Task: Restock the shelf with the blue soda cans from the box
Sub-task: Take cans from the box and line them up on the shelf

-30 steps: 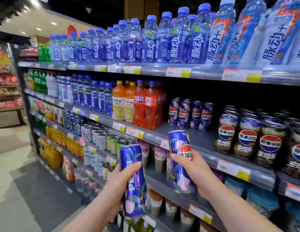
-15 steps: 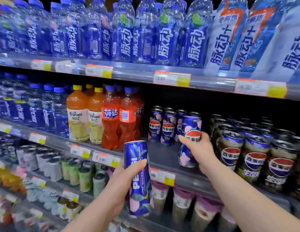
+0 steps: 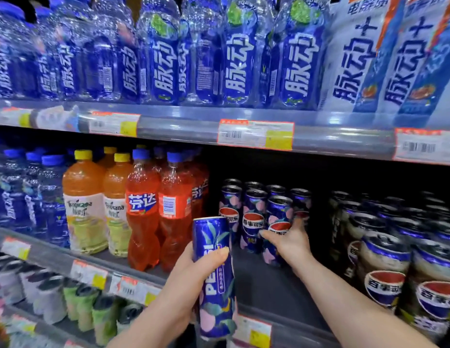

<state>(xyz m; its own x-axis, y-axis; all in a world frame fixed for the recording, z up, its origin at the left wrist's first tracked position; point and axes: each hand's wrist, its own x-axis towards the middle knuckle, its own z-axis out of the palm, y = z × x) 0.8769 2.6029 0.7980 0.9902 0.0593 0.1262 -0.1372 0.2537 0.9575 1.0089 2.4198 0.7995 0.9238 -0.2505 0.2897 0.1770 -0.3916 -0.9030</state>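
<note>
- Progress: partly done, as a judgement. Several stocked cans (image 3: 253, 217) stand in rows at the back of the middle shelf (image 3: 269, 285), near 3 o'clock of the view centre.
- Step in hand: the right hand (image 3: 291, 244), at 4 o'clock from the view centre, has its grip curled round the first can (image 3: 278, 222). This can is upright at the front of the group. Its base is at or just above the shelf floor, and contact cannot be confirmed.
- Remaining: the left hand (image 3: 186, 285), at 6 o'clock, has its grip wrapped round the second can (image 3: 214, 277). This can is upright in front of the shelf edge and not yet placed.
- Free space: bare shelf floor lies at 6 o'clock from the stocked cans, so more cans would fit.
- The box is not in view, so its remaining stock cannot be told.
- Cans: tall, slim cylinders of smooth glossy metal with a silver rim. The blue print carries pink fruit, green leaves and a red, white and blue round logo.
- Shelf: flat dark grey deck with a clear front strip holding paper price tags (image 3: 255, 134).
- Neighbours: clear plastic orange soda bottles (image 3: 143, 214) at 9 o'clock from the stocked cans, and dark cans (image 3: 384, 267) at 3 o'clock.
</note>
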